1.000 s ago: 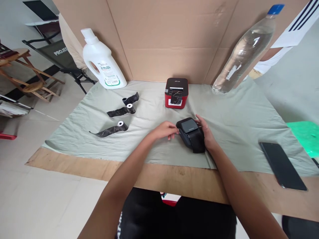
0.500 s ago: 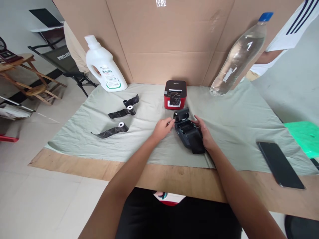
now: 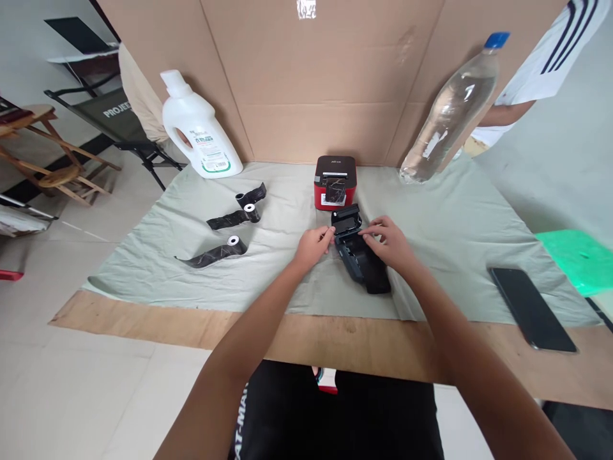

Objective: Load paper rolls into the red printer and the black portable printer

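Note:
A black handheld POS terminal lies at a slant on the cloth, its paper cover flipped up at the far end. My left hand is closed in a pinch on the left edge, near the cover's hinge. From the right, my right hand reaches over the terminal with bent fingers, its fingertips at the compartment's right edge. What lies under those fingertips is hidden. Just behind the terminal stands a small red and black printer with a dark strip coming out of its front.
Several black paper rolls, including a near one, lie partly unwound at left. A white detergent bottle and a clear bottle stand before the cardboard. A phone lies at right. People are partly visible behind the cardboard.
My right hand has moved from the terminal's right side up to its compartment edge. The cover sits tilted further back. My left hand stays at the left edge.

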The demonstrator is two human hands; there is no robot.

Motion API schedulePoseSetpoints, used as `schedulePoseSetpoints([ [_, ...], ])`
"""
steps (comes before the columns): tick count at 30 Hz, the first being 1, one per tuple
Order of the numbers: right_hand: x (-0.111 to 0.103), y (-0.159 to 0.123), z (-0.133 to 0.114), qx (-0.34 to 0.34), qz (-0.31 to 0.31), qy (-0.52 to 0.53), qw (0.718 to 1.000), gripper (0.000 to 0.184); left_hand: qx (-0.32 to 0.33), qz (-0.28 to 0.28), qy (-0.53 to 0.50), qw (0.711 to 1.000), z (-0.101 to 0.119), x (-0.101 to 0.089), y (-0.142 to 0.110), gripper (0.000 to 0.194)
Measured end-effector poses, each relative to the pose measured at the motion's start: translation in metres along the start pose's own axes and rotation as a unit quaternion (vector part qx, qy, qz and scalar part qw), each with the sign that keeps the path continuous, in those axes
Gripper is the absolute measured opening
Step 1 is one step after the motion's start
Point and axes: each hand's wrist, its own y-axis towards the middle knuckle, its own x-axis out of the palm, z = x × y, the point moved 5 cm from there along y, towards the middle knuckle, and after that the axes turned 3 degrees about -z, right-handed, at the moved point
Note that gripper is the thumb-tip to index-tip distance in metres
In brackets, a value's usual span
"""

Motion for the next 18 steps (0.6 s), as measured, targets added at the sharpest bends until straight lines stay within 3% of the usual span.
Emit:
schedulePoseSetpoints([
  [3,0.008,0.027,-0.001,0.004,-0.131,-0.162,0.978,0.026,0.002,-0.006,0.002,1.000,0.000,0.000,0.000,0.048],
  [7,0.016,0.043,-0.004,0.023,-0.244,-0.233,0.941,0.036,0.015,-0.011,0.002,1.000,-0.001,0.000,0.000,0.048],
  [9,0.013,0.042,-0.010,0.004,-0.250,-0.228,0.941,0.034,0.022,-0.010,-0.002,1.000,-0.001,-0.001,0.000,0.048],
  [13,-0.008,0.036,-0.024,-0.035,-0.204,-0.174,0.963,0.026,0.016,-0.011,0.007,1.000,-0.002,-0.001,0.001,0.048],
  [18,-0.017,0.032,-0.021,-0.016,-0.215,-0.170,0.962,0.022,0.008,-0.017,0.032,0.999,-0.002,-0.002,0.001,0.048],
])
